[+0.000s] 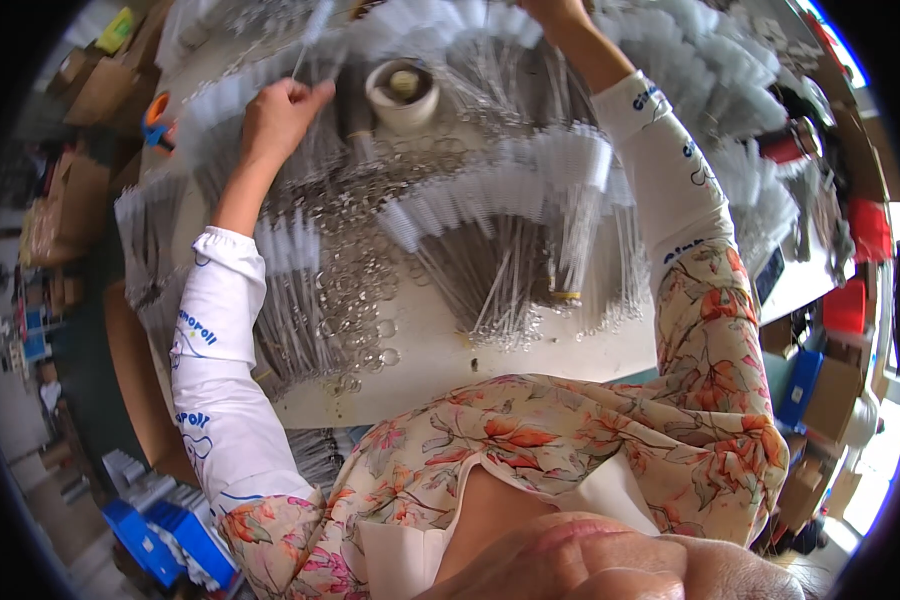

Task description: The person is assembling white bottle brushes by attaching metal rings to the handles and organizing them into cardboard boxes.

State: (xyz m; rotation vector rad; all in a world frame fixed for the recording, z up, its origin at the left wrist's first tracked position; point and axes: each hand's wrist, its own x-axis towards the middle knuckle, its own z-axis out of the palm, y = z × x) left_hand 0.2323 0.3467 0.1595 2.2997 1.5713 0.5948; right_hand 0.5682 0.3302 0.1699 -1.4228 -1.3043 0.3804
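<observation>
My left hand (282, 122) is closed in a pinch over the far left of the table. A thin white-bristled brush (315, 30) with a wire stem rises from its fingertips. My right hand (558, 8) reaches to the far side and is cut by the picture's top edge, so its fingers are hidden. Below it lie bundles of similar brushes (470, 205) with white bristle heads and thin metal stems. Between the bundles, many loose metal rings (360, 290) are scattered in a band. Beyond the rings, close to my left hand, stands a white round container (402, 100).
Orange-handled scissors (157, 125) lie at the table's left edge. More brushes (290, 300) lie beside my left forearm. A dark red cylindrical spool or can (790, 142) stands at the right. Cardboard boxes (75, 205) and blue bins (150, 535) are off to the left.
</observation>
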